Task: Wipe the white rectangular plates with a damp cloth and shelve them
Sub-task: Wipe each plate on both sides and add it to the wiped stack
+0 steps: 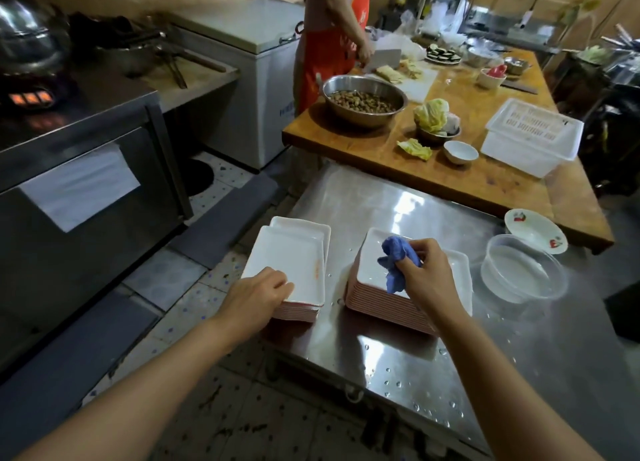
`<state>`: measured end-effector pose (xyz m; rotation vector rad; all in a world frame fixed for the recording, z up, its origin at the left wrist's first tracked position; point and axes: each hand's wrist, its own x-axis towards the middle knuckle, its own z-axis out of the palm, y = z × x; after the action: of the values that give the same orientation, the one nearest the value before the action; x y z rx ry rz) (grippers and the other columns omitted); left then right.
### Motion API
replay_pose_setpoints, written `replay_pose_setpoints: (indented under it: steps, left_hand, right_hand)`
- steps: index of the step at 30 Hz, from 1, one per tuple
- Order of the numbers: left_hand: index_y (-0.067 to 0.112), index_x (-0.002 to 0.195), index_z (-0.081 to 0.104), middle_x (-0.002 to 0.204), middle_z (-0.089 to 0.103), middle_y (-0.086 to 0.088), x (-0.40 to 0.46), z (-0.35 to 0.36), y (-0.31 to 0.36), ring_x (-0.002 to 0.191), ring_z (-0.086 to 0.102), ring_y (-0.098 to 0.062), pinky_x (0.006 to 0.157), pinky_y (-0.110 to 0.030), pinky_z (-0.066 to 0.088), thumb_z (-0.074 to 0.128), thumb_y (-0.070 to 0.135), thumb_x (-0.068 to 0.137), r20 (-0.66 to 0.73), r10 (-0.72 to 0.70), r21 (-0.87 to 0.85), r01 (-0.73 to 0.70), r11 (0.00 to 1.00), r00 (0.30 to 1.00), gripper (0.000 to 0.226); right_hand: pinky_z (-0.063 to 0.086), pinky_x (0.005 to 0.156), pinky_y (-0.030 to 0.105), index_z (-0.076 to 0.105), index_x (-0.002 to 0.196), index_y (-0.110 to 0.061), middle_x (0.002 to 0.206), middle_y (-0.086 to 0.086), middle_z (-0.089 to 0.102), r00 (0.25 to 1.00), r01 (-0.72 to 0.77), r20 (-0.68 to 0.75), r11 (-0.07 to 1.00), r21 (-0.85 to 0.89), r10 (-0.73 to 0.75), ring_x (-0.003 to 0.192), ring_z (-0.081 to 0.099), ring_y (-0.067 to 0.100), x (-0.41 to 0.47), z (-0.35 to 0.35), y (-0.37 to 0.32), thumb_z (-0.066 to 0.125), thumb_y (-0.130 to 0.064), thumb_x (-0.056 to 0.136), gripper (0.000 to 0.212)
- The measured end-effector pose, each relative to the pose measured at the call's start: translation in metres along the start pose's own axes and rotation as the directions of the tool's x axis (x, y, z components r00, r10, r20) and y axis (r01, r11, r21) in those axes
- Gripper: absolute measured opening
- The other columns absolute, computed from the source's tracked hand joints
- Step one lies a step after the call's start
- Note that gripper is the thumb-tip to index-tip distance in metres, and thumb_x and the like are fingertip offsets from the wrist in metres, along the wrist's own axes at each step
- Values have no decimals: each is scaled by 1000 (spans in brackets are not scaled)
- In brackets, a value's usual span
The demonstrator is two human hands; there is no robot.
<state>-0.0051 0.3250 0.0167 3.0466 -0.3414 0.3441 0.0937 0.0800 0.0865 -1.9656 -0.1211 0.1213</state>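
Note:
Two stacks of white rectangular plates with pink undersides stand on a steel table [398, 353]. The left stack [291, 263] sits at the table's left edge; its top plate bears a faint orange smear. My left hand [256, 298] grips the near corner of that top plate. The right stack [374, 270] is taller and tilted. My right hand [426, 273] hovers over it, shut on a crumpled blue cloth [394, 263] that touches the top plate. Water drops dot the table.
A clear plastic tub of water [523, 273] and a patterned bowl [535, 230] stand to the right. Behind is a wooden table [485, 180] with a metal bowl, cabbage and a white crate. A person in an orange apron [332, 41] chops there. A stove stands left.

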Motion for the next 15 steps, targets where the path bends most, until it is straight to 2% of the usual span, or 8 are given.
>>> replay_pose_setpoints:
  steps: [3, 6, 8, 10, 12, 15]
  left_hand:
    - [9, 81, 69, 82, 65, -6, -6, 13, 4, 71, 64, -23, 34, -26, 40, 85, 1, 49, 21, -11, 14, 10, 1000, 1000, 37]
    - [8, 85, 66, 85, 63, -7, -6, 27, 2, 75, 64, -25, 36, -26, 35, 75, 2, 62, 19, -27, -26, 27, 999, 999, 25]
    - [7, 86, 66, 87, 63, -8, -5, 34, 1, 76, 64, -26, 36, -26, 39, 76, 2, 62, 29, -24, -31, 25, 999, 999, 27]
    - [7, 89, 66, 90, 63, -10, -2, 39, 0, 77, 64, -27, 38, -28, 44, 81, 2, 58, 51, -28, -29, 30, 999, 998, 36]
    - [7, 92, 66, 93, 63, -10, 2, 40, -2, 79, 64, -27, 39, -28, 44, 83, 3, 57, 57, -41, -34, 43, 999, 998, 39]
    - [8, 97, 66, 99, 64, -9, 8, 40, -5, 86, 64, -26, 41, -29, 46, 85, 8, 53, 121, -39, -22, 42, 999, 992, 48]
  right_hand:
    - [57, 77, 42, 53, 102, -13, 88, 2, 69, 1000, -22, -10, 1000, 7, 22, 84, 70, 9, -1, -1, 5, 60, -31, 90, 23]
    - [56, 79, 43, 54, 104, -13, 89, 2, 70, 999, -34, -14, 999, -8, 34, 83, 69, 10, -1, -2, 9, 60, -29, 90, 22]
    - [56, 81, 42, 54, 105, -13, 93, 2, 68, 998, -56, -29, 998, -29, 55, 84, 68, 10, 0, -2, 11, 59, -26, 91, 20]
    - [56, 77, 31, 52, 107, -11, 95, 3, 68, 997, -65, -35, 998, -11, 64, 79, 68, 6, -1, -3, 11, 57, -22, 93, 19]
    - [51, 62, 12, 51, 107, -7, 90, 2, 66, 997, -66, -31, 998, 19, 66, 67, 65, -6, -3, -3, 8, 55, -19, 95, 18]
    - [41, 49, 3, 48, 108, -3, 79, -4, 59, 997, -67, -26, 994, 89, 70, 54, 59, -13, -6, -2, 4, 52, -19, 96, 20]
